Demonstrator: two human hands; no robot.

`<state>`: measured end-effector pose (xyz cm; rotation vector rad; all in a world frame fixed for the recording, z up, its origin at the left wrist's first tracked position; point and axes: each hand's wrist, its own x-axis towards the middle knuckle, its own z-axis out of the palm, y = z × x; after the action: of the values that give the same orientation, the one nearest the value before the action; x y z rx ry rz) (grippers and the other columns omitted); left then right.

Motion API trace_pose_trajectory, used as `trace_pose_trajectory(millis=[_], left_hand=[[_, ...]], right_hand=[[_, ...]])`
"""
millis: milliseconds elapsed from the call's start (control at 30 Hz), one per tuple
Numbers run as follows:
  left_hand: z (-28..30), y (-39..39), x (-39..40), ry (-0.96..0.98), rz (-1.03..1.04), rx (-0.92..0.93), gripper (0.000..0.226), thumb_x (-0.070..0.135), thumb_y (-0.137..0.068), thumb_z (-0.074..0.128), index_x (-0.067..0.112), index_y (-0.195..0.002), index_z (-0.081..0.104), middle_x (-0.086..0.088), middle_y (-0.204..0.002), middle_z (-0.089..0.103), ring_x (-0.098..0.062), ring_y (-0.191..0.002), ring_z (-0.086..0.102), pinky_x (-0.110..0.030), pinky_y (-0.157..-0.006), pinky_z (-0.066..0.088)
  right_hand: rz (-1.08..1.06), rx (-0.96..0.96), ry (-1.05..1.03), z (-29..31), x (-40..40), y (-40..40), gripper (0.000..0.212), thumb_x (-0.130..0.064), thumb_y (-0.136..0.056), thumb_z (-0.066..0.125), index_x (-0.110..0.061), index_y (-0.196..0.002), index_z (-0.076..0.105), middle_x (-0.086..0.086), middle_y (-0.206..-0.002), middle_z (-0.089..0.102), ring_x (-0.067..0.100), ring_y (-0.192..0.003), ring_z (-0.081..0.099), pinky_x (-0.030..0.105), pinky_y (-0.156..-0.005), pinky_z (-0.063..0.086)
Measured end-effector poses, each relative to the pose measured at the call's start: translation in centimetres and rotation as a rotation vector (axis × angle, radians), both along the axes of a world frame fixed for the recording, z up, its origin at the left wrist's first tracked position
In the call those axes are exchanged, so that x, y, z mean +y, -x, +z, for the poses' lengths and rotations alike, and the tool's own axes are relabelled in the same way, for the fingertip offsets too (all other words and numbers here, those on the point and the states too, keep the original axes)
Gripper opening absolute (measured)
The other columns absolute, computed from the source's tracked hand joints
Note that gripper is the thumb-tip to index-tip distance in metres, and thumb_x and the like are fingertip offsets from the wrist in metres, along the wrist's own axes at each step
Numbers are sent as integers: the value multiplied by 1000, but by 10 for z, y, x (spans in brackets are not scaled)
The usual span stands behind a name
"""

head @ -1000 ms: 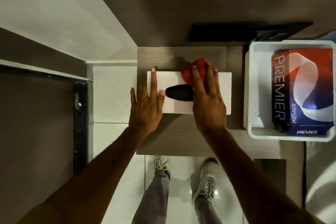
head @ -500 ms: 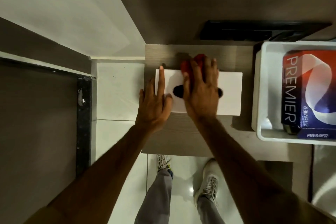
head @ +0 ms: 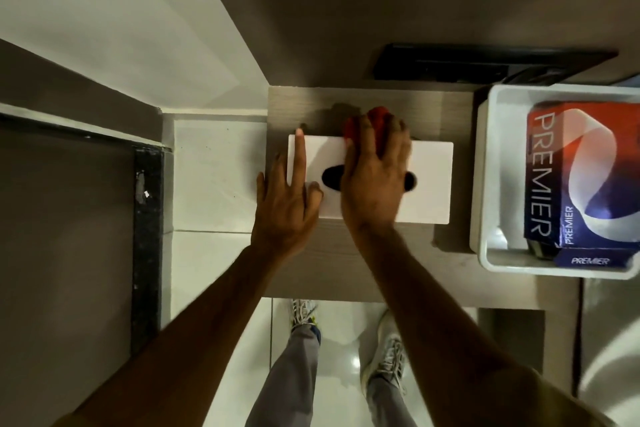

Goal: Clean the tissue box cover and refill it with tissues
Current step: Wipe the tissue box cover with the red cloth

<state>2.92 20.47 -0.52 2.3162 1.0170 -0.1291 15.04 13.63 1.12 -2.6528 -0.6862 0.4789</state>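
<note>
A white tissue box cover [head: 429, 180] with a dark oval slot lies flat on the wooden table [head: 346, 263]. My left hand [head: 287, 204] rests on its left end, fingers spread, index finger stretched along the top. My right hand [head: 375, 180] presses a red cloth [head: 379, 114] onto the cover's top, over the slot's middle; only the cloth's far edge shows past my fingers. A blue and red PREMIER tissue pack [head: 581, 177] sits in a white plastic tub [head: 483, 184] at the right.
A dark flat object [head: 467, 62] lies behind the table against the wall. The table's left edge drops to white floor tiles [head: 214, 184]. My two feet in sneakers [head: 384, 354] stand below the front edge. The tub stands close to the cover's right end.
My right hand with the red cloth slid from the cover's far middle back over the slot. My left hand stayed on the left end.
</note>
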Motion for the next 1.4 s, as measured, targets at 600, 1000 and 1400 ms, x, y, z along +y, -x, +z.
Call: trace_pose_trajectory(millis=[600, 1000, 1400], left_hand=[[-2, 1, 1, 54, -18, 69, 68, 55, -97, 9, 35, -156, -19, -6, -168, 10, -31, -154, 19, -62, -121, 15], [-1, -2, 2, -8, -43, 91, 68, 53, -98, 13, 33, -157, -16, -7, -169, 4, -39, -152, 20, -66, -120, 19], [14, -15, -18, -25, 180, 6, 72, 45, -99, 38, 30, -159, 2, -18, -150, 41, -41, -123, 55, -54, -95, 52]], right_hand=[[111, 15, -101, 4, -49, 66, 66, -19, -93, 46, -25, -158, 33, 16, -167, 19, 36, -155, 17, 58, -108, 47], [-20, -34, -20, 35, -180, -27, 62, -19, -102, 54, -27, -158, 30, 6, -166, 27, 32, -143, 44, 49, -95, 57], [-156, 92, 61, 9, -225, -95, 41, -23, -98, 59, -2, -131, 47, 23, -140, 52, 46, -125, 54, 54, -97, 49]])
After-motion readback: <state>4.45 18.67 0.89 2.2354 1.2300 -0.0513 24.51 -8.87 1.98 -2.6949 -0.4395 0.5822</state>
